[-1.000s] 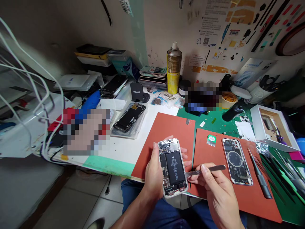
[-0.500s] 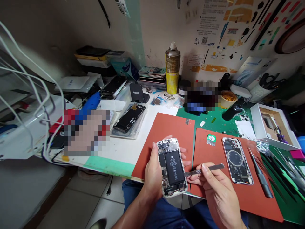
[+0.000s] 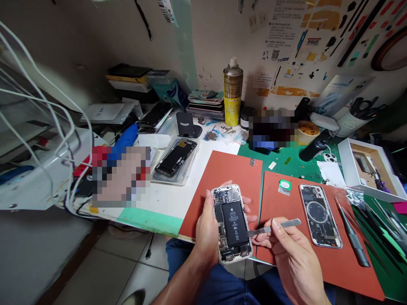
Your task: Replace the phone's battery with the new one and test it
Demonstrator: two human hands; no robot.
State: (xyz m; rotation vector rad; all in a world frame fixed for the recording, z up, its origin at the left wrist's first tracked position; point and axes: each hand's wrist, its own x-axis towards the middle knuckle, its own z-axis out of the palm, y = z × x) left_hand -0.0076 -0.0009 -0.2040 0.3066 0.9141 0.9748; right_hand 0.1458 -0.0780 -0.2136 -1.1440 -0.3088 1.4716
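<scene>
**Here: opened phone in the left hand, metal tool at its right edge**

The opened phone (image 3: 233, 223) is held up at the near edge of the tabletop (image 3: 165, 195), partly over the person's lap. Its back is off, so the black battery and the boards show. Its long axis runs away from the person, the top end tipped a little to the left. The left hand (image 3: 206, 228) is closed around it from the left side and from beneath, thumb along the left rim and fingertips showing past the right rim.

The right hand (image 3: 292, 258) lies to the right of the phone and a little nearer the person. It is closed in a pinch on a slim metal tool (image 3: 275, 226), thumb on top. The tool lies almost crosswise to the phone's long axis, and its tip meets the phone's right edge near the lower part of the battery. Nothing stands between tip and phone.

Beyond the phone lies a red mat (image 3: 222, 176), and beside that a second red mat (image 3: 286, 207). On the second mat lie a phone back housing (image 3: 319, 215), parallel to the held phone and well apart from it, a small round label (image 3: 284, 186) and a dark tool (image 3: 352, 237). Further back are a green cutting mat (image 3: 286, 163), a spray can (image 3: 232, 91), a white box (image 3: 369, 167) and, to the left, another phone in a clear tray (image 3: 176, 156).
</scene>
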